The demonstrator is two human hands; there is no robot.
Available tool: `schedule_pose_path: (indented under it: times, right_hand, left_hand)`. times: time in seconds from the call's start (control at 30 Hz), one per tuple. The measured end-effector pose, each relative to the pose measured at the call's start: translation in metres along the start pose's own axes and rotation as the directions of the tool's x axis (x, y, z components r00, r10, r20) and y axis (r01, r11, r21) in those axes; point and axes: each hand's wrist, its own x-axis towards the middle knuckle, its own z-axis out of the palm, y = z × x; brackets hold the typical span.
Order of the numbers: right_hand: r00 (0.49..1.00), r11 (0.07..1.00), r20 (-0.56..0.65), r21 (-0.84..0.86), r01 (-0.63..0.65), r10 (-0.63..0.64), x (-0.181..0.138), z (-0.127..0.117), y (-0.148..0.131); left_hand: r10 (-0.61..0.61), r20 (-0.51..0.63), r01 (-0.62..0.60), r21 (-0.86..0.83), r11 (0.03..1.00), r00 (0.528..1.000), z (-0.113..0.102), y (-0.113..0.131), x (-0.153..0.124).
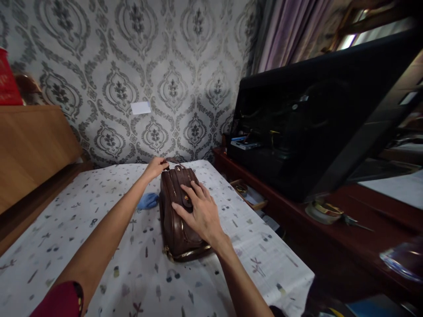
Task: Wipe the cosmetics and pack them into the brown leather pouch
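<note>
A brown leather bag (171,215) with gold-coloured zippers and a small clasp flap lies on a white printed sheet (132,264). At the bag's far left corner, my left hand (156,168) is closed, its fingertips pinching a small dark part by the end of a zipper. Whether that part is the pull or a strap, I cannot tell. My right hand (202,212) rests flat on the front of the bag with its fingers spread. Behind the bag, part of its handle or strap (173,160) shows. A crumpled blue cloth (148,201) lies left of the bag.
To the right, a large black television screen (297,114) stands on a dark red desk (330,237) with a roll of tape (324,211). A drawer (251,196) is pulled out beside the sheet. A wooden headboard (36,149) is at left, and a patterned wall (172,66) behind.
</note>
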Motion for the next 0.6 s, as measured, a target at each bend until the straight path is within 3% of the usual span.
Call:
schedule_pose_path:
  times: [0.33,0.6]
  right_hand:
    - [0.999,0.999,-0.038,0.023,0.027,-0.026,0.000,0.006,0.006]
    - [0.999,0.994,0.002,0.103,0.040,-0.040,0.000,0.006,0.013]
  left_hand:
    - [0.119,-0.091,-0.113,0.075,0.991,0.989,0.000,0.019,-0.023]
    - [0.117,-0.118,-0.116,0.017,0.993,0.986,0.010,0.018,-0.027]
